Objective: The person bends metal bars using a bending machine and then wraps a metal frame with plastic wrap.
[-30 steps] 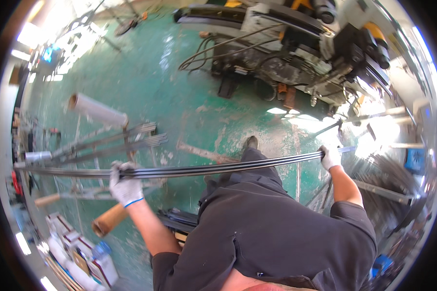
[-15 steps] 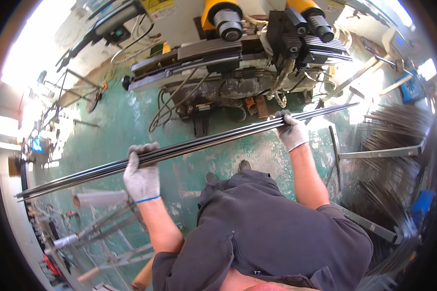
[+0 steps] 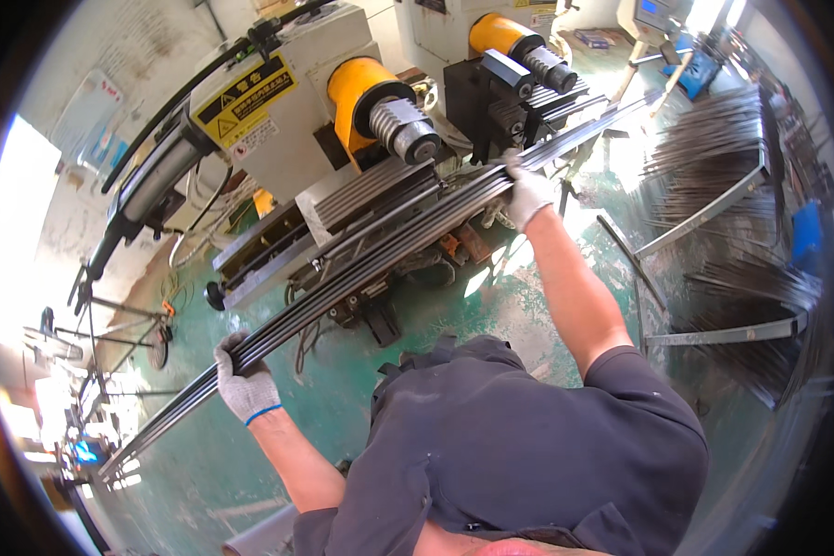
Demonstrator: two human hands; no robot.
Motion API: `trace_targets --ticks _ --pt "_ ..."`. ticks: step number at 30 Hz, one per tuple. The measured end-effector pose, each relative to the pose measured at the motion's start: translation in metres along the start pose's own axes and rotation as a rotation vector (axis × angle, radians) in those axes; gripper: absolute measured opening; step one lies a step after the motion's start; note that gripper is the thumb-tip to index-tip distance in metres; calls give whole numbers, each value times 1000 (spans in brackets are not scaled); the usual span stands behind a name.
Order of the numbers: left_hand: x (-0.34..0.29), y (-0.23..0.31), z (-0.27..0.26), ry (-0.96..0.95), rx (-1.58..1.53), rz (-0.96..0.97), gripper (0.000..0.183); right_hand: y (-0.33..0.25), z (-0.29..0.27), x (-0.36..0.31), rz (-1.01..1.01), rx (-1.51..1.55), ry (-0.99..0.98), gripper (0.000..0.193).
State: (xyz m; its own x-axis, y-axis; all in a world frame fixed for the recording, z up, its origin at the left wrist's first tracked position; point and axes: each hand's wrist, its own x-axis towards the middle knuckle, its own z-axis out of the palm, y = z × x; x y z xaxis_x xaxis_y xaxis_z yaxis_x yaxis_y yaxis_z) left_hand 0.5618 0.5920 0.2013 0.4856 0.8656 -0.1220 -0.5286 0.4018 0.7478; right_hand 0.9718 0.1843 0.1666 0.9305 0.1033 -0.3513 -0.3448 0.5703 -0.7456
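Several long, thin dark metal rods (image 3: 371,250) run side by side in one bundle, slanting from the lower left up to the far right. My left hand (image 3: 244,378), in a pale knitted glove with a blue cuff edge, is closed around the bundle left of its middle. Farther right, my gloved right hand (image 3: 528,195) is wrapped round the same rods, its fingers partly hidden behind them. The bundle's middle passes in front of the rail of a machine (image 3: 343,199); whether it touches the rail I cannot tell.
Two yellow-housed spindles (image 3: 366,97) jut from the machine toward me. At the right, metal frames (image 3: 704,213) hold large stacks of thin rods (image 3: 713,139). A black arm (image 3: 148,176) extends at the machine's left, above a stand with a wheel (image 3: 159,345). Cables hang beneath the machine.
The rods have come closer to the machine and tilted more steeply, right end up and left end down. Both hands still grip them. My view has swung, showing more of the machine.
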Motion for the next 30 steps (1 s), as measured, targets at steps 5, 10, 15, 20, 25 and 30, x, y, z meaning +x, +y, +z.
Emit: trace_targets --ticks 5,10,15,20,25,30 --pt "43 -44 43 7 -178 -216 28 30 92 5 5 65 -31 17" --pt "84 -65 38 -125 -203 -308 32 33 100 88 -55 34 136 24" --pt "138 -32 7 241 -223 -236 36 26 86 128 -118 81 110 32" --pt "172 -46 -16 96 -94 -152 36 40 87 140 -136 -17 227 38" --pt "151 -99 56 111 -80 -234 35 71 114 82 28 34 -62 39" --pt "129 -118 91 -8 -105 -343 30 28 110 104 -119 -182 218 34"
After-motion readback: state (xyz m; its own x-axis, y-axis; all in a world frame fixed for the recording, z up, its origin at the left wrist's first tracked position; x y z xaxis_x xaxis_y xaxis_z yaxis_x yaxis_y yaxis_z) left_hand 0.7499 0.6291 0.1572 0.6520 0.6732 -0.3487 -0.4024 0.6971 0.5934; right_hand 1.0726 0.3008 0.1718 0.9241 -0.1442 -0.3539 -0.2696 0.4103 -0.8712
